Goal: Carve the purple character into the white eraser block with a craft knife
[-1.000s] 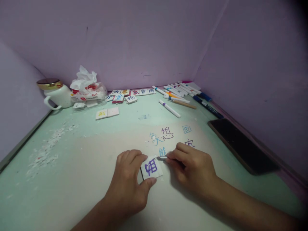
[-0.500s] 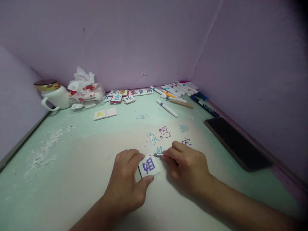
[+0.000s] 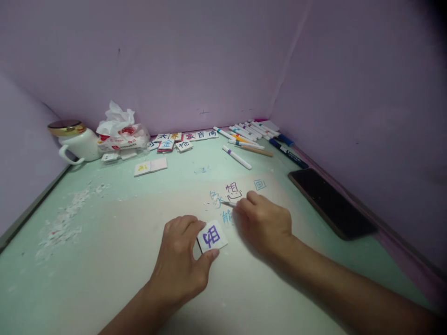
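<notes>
My left hand [image 3: 181,260] pinches a small white tile [image 3: 212,236] with a purple character on it, holding it flat on the pale green table [image 3: 104,242]. My right hand [image 3: 263,223] is closed round a thin metal-tipped tool [image 3: 227,203]. The tool's tip rests on the blue and black characters [image 3: 228,193] written on the table, just beyond the tile.
Several markers [image 3: 244,135] lie at the back right. A row of character tiles [image 3: 181,138] sits along the back wall, with two more tiles [image 3: 151,166] nearer. A white mug [image 3: 78,142] and a tissue pack [image 3: 118,135] stand at back left. A black phone [image 3: 331,202] lies right. White scrapings [image 3: 66,218] litter the left.
My right hand moved the tool away from the tile's edge, forward onto the characters written on the table. My left hand kept hold of the tile.
</notes>
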### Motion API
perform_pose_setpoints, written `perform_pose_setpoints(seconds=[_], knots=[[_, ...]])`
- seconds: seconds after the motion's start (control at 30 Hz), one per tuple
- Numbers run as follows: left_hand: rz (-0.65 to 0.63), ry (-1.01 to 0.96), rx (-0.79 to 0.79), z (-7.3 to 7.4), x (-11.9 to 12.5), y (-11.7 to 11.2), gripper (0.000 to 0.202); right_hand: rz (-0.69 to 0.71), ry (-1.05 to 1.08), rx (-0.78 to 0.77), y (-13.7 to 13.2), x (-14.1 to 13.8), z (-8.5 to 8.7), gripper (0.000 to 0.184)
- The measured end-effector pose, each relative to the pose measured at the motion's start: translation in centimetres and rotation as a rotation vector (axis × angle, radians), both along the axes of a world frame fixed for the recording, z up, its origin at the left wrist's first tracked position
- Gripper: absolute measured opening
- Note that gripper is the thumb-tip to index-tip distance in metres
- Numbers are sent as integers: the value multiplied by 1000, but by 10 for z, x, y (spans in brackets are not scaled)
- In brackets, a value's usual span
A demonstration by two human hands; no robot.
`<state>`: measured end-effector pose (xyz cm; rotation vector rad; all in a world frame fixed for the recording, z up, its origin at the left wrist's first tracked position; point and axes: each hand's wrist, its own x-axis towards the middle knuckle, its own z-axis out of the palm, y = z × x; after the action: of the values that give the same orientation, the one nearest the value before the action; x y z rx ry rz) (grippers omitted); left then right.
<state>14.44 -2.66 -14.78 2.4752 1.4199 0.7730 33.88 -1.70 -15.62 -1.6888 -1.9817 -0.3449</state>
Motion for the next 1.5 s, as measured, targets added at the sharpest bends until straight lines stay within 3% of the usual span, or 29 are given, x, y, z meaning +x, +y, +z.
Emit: perform_pose_setpoints(seconds=[0.4,0.7,0.87,1.1,1.5], knots=[[13,7,-46,1,0,0,32,59,359,-122,2,13,9,14],[16,60,-27,8,-2,-5,41,162,290,-123,-13,8,9,19],[71,119,28,3,-4,-13,33,175,234,-115,-12,3,10,20],[45,147,80,4,3,-15,26,220,169,-97,-17,-6,16,23],[91,145,84,2,9,-14,26,138,115,-92,-15,-13,17,27]])
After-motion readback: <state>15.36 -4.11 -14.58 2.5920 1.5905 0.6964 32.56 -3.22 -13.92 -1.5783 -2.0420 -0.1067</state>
